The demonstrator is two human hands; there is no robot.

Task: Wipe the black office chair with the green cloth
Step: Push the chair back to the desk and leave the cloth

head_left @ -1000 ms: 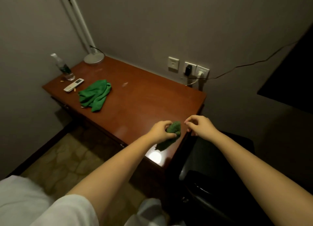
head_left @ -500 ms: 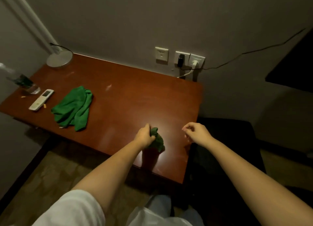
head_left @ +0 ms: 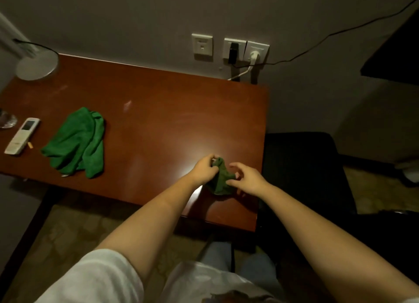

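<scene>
A small dark green cloth (head_left: 221,180) lies bunched near the front right corner of the reddish wooden desk (head_left: 158,125). My left hand (head_left: 205,169) grips its upper end with curled fingers. My right hand (head_left: 246,178) pinches the cloth's right side between thumb and fingers. The black office chair (head_left: 303,171) stands just right of the desk, dark and hard to make out. A second, larger bright green cloth (head_left: 78,144) lies crumpled on the desk's left part.
A white remote (head_left: 22,135) and the base of a bottle (head_left: 6,121) sit at the desk's left edge, a round lamp base (head_left: 37,64) at the back left. Wall sockets (head_left: 246,49) with plugs and a cable are behind the desk. Patterned floor lies below.
My right hand has come in from beside the desk's edge and taken hold of the small cloth. The view has shifted right and closer to the desk.
</scene>
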